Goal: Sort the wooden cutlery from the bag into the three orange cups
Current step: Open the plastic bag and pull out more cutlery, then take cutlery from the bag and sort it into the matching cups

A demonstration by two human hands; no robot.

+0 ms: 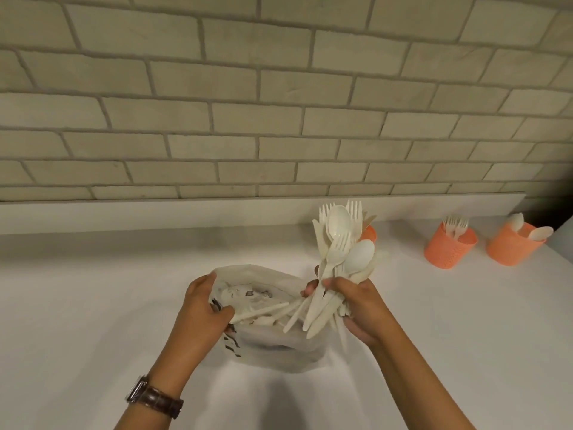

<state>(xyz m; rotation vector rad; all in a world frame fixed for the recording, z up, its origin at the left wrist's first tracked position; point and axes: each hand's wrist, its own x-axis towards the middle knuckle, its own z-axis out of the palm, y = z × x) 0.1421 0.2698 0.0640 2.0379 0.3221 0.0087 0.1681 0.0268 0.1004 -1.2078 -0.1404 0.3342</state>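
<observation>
A pale brick wall [279,103] is filling the upper half of the head view, and a white table [93,290] is stretching below it from edge to edge. A person is standing at the table with both bare forearms reaching in from the bottom of the frame.

A soft white bag [279,352] with dark printing is sitting on the table near the person, its mouth gaping open. The left hand [201,311] is gripping the bag's left rim, its fingers [204,282] curling over the edge and the thumb pressing from the near side. The right hand [356,305] is hovering at the bag's right rim, its fingers [336,282] clenching around a thick bundle of cutlery [341,243]. Pale forks and spoons are fanning upward out of that fist, while the handles are poking down toward the bag. More loose pieces [266,310] are lying across the bag's mouth.

Three orange cups are standing farther back on the table. The left cup [370,235] is peeking out just behind the raised bundle. Well to the right, the middle cup [449,249] is holding forks [455,226], and the right cup [511,248] beside it is holding spoons [539,233].

A brown-strapped watch [155,395] is circling the left wrist.
</observation>
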